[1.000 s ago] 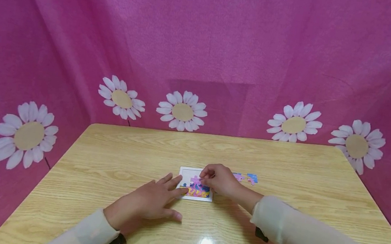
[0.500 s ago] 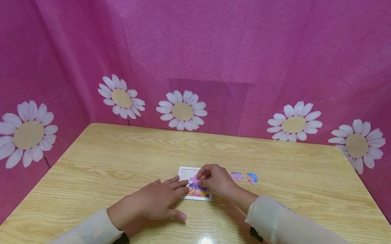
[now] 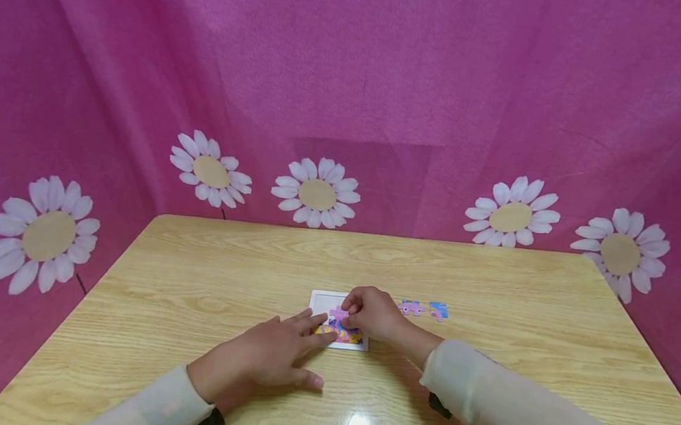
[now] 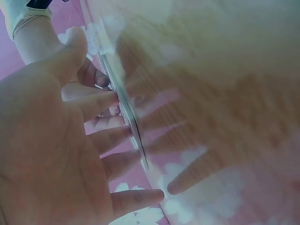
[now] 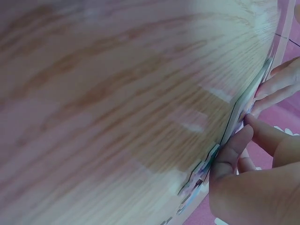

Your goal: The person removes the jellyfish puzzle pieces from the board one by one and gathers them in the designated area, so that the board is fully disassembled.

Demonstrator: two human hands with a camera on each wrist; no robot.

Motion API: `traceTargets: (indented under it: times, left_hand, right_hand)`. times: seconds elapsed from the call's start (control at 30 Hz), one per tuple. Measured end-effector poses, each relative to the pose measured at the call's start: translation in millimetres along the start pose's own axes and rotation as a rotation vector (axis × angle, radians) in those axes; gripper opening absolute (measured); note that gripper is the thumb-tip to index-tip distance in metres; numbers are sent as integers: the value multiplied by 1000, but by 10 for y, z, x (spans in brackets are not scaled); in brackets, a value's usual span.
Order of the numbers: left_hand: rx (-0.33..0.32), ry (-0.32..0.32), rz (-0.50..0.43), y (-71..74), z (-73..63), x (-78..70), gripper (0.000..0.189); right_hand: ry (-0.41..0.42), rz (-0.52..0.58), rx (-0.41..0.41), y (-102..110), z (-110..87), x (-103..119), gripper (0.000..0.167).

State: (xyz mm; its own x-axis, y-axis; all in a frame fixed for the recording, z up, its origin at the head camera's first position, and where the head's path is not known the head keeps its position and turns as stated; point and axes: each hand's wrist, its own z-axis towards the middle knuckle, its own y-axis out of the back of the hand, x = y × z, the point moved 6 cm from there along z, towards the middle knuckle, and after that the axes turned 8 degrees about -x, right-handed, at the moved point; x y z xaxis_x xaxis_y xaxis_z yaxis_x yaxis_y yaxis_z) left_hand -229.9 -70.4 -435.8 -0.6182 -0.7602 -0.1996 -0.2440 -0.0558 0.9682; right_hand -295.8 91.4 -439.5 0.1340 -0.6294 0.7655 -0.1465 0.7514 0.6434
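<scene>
A white-framed puzzle tray [image 3: 321, 302] lies flat on the table, partly filled with pink, blue and yellow puzzle pieces [image 3: 338, 315]. My left hand [image 3: 273, 347] is spread, its fingertips resting on the tray's left side and over the lower pieces. In the left wrist view its straight fingers reach the tray edge [image 4: 123, 101]. Over the tray's right half, my right hand [image 3: 377, 314] pinches a puzzle piece between thumb and curled fingers. That piece is mostly hidden by the fingers. The right wrist view shows the thumb [image 5: 236, 143] and forefinger close together at the tray.
Two loose puzzle pieces, a pink one [image 3: 411, 309] and a blue one [image 3: 438, 309], lie on the wooden table [image 3: 233, 256] right of the tray. A pink curtain [image 3: 368, 88] with daisies stands behind the table and along its sides.
My right hand has moved slightly left and down over the tray, uncovering more of the nearer loose pink piece. The left hand's fingers have slid a little further right onto the tray.
</scene>
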Motion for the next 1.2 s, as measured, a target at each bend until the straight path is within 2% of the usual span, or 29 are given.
traceTargets:
  times: [0.3,0.53,1.2]
  left_hand:
    - [12,-1,-31,21,-29,-11,81]
    - [10,-2,-33,6,-26,-1,81]
    - [4,-12,-34,14,-29,5,80]
  right_hand:
    - [5,-33,-5,-14,11,14,16]
    - [-20,-4,-7,-22,17,4,18]
    - [-12,55,-66,28,21,21,15]
